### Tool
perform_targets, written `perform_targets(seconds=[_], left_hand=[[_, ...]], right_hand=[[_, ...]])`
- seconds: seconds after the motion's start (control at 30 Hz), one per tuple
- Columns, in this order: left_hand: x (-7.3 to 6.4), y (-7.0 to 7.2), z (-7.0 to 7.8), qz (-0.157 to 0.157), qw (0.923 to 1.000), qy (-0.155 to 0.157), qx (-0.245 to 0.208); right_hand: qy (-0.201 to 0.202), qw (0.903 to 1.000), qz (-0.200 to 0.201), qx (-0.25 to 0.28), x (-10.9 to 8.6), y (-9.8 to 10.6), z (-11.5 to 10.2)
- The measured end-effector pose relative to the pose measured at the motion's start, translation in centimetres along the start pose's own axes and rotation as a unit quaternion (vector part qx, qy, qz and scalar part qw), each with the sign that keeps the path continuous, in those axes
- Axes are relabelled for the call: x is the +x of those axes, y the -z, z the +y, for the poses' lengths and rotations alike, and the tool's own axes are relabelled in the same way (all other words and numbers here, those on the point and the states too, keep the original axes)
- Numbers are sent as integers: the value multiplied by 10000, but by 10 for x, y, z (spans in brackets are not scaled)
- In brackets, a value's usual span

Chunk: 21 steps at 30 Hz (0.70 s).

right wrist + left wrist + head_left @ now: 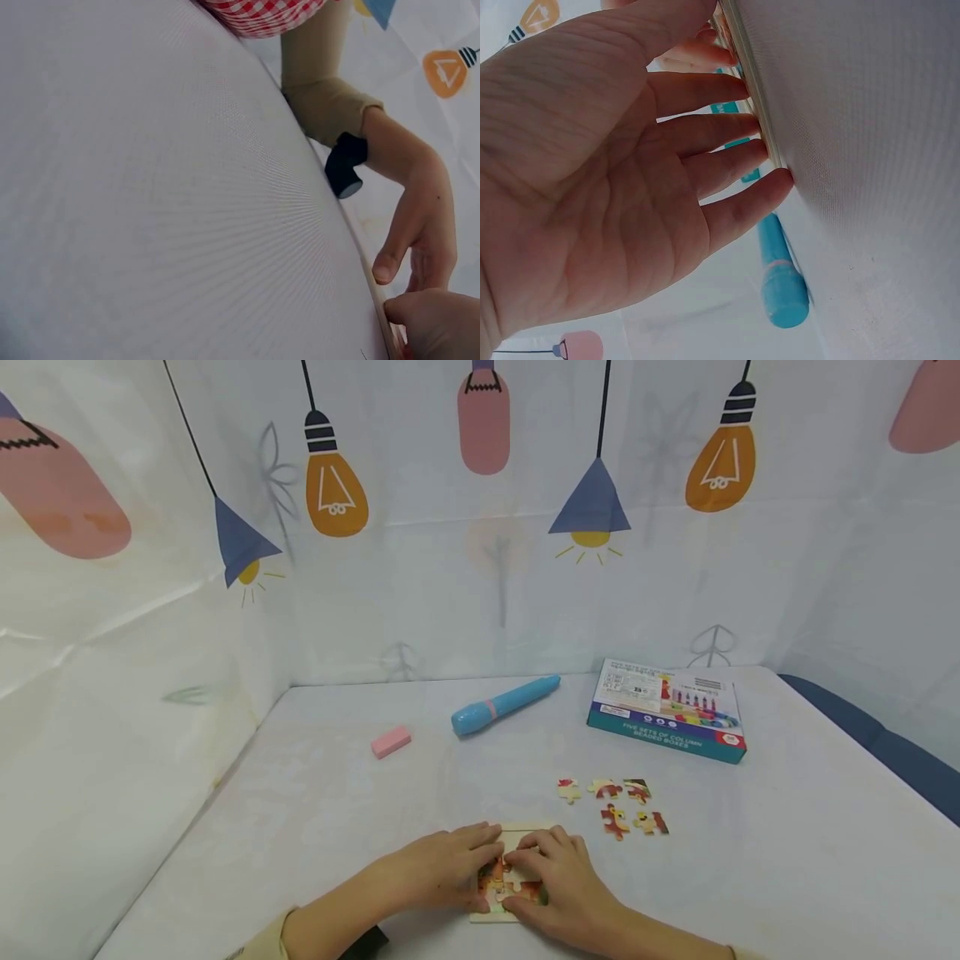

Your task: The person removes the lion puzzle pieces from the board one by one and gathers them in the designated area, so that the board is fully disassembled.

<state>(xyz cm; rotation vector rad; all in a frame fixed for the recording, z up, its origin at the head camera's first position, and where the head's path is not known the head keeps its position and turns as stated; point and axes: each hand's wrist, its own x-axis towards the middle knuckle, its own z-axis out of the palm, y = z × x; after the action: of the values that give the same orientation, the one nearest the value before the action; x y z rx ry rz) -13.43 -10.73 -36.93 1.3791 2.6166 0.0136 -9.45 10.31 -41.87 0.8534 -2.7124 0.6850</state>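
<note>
A small jigsaw puzzle in a pale wooden tray (491, 917) lies at the table's front, partly covered by both hands. My left hand (442, 867) spans its left side, thumb near the front edge. In the left wrist view, my left fingers (731, 214) reach out fairly straight, tips touching the tray's edge. My right hand (566, 889) rests over the right part, index fingertip and thumb apart on the picture, pressing on it. Bare tray shows between fitted pieces. Several loose puzzle pieces (615, 821) lie behind and right of the tray.
A pink block (391, 742) and a blue microphone-shaped toy (506, 704) lie farther back. A flat printed box (666, 714) sits at the back right. A black object (365, 943) is beside the left forearm. Patterned white sheeting (420, 593) encloses the table's back and left.
</note>
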Motion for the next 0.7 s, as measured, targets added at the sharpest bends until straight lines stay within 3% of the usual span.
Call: perform_targets(seconds=[0.17,0.4,0.7], left_hand=[[0,0,-1,61,10000,-48,-23],[1,-3,-3,253,9995,-191,65],[0,-1,-1,218,9997,-103,39]], right_hand=[[-115,9998,-169,32,2,0,-3],[-120,9998,159,-15,6,-2,-6],[-495,9970,111,587,10,-1,-8]])
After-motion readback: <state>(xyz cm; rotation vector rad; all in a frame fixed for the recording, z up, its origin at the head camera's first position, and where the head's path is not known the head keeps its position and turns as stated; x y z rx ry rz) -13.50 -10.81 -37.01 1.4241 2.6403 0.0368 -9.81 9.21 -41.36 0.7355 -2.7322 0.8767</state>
